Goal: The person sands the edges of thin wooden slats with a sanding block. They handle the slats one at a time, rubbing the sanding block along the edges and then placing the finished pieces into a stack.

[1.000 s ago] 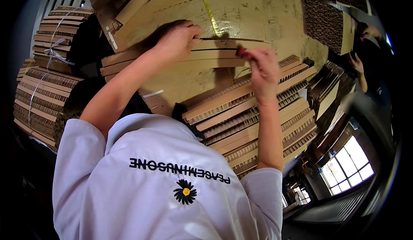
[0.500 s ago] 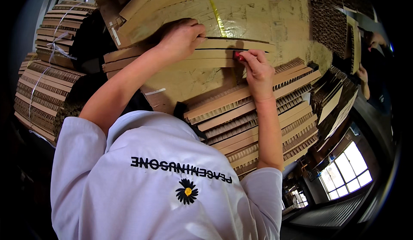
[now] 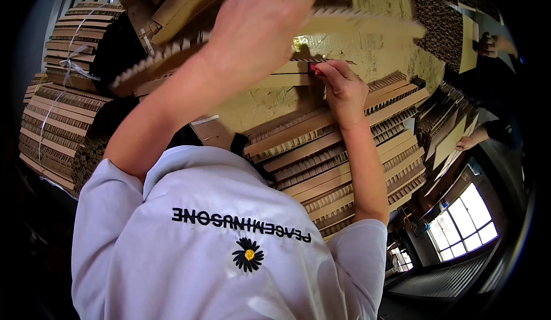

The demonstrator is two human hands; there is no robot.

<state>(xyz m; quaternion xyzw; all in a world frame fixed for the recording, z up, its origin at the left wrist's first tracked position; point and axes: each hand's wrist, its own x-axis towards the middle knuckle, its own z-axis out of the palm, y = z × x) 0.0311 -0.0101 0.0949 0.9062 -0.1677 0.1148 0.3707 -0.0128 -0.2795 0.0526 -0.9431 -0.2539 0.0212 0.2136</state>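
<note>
Left grip (image 3: pixel 258 22) closed on honeycomb-cardboard strip (image 3: pixel 367 24), motion-blurred, held aslant above bench (image 3: pixel 393 56), presumably to clear flat strips (image 3: pixel 287 80) beneath. Right grip (image 3: pixel 344 93) pinched on small red tool (image 3: pixel 313 69) at flat strips, probably for fine control; tool tip unclear. Strip stack (image 3: pixel 310 162) near right forearm, pieces roughly parallel, likely for compactness.

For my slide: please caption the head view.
Left hand holds long tan cardboard strip; right hand holds small red object.
</note>
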